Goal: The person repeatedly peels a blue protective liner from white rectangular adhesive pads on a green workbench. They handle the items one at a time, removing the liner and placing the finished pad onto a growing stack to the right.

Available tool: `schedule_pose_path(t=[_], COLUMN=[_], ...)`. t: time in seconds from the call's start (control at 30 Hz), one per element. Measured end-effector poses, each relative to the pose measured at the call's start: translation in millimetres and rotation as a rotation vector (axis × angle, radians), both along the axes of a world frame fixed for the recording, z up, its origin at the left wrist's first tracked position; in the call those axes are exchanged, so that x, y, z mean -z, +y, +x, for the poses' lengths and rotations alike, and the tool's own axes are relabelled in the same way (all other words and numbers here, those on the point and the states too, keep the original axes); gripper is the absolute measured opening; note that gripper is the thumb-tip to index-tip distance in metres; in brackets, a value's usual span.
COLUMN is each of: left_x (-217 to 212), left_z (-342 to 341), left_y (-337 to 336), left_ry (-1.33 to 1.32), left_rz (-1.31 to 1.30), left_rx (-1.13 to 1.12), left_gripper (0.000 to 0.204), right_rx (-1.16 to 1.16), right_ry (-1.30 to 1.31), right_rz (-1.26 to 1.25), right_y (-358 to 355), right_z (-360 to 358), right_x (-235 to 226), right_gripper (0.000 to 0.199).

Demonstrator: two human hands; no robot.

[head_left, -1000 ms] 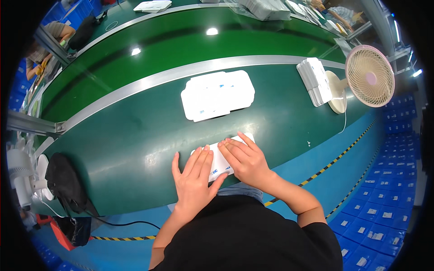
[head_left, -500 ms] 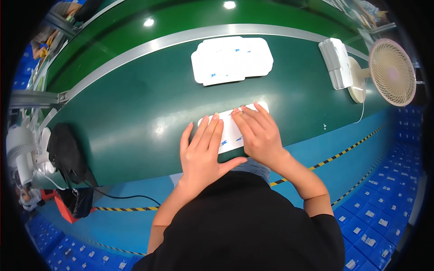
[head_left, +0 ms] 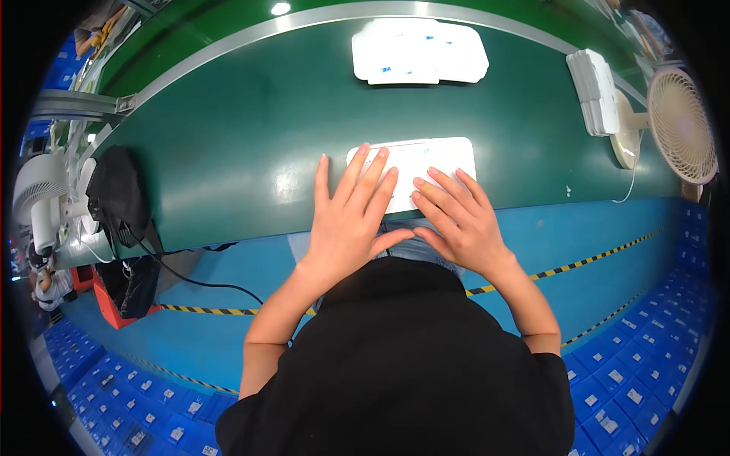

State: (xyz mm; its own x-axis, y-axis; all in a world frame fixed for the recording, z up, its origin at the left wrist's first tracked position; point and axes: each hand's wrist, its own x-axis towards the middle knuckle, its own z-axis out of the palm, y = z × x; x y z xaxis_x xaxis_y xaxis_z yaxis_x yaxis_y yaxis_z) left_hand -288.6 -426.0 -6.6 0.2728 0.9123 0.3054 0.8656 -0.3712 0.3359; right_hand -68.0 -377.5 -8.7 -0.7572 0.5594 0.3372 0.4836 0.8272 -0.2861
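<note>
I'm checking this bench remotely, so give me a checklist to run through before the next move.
1. Left hand open over the white panel, not gripping: ok.
2. Right hand open at the panel's right part, not gripping: ok.
3. Panel's near edge fully on the green table: cannot tell; the hands hide part of it.
4. White stack beyond the panel, apart from both hands: ok.
5. That stack's edges squared up: not ok; they are staggered.
6. Fan at the right, apart from both hands: ok.
</note>
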Motion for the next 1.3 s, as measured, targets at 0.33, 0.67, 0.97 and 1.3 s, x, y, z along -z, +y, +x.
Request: schedule_pose_path(t=[0.33,0.67,0.97,1.3], left_x=[16,15,13,6], left_z=[-10,-9,-6,-10], left_y=[-15,-10,-10,-4], left_ry=[-0.068,-0.084,-0.074,-0.071], left_rz=[0.195,0.176,0.158,0.210], left_rx=[0.104,0.038,-0.012,0.061], left_gripper=[0.034,0.038,0.043,0.037], right_rx=[-0.014,-0.038,-0.020,0.069], right_ry=[0.114,0.128,0.156,0.136], right_rz=[0.136,0.003,-0.038,-0.355], right_y=[-1,25,87,89], right_z=[2,-9,-45,-34], right_x=[15,-5,-6,-20], right_gripper=[0.035,0.038,0.025,0.005])
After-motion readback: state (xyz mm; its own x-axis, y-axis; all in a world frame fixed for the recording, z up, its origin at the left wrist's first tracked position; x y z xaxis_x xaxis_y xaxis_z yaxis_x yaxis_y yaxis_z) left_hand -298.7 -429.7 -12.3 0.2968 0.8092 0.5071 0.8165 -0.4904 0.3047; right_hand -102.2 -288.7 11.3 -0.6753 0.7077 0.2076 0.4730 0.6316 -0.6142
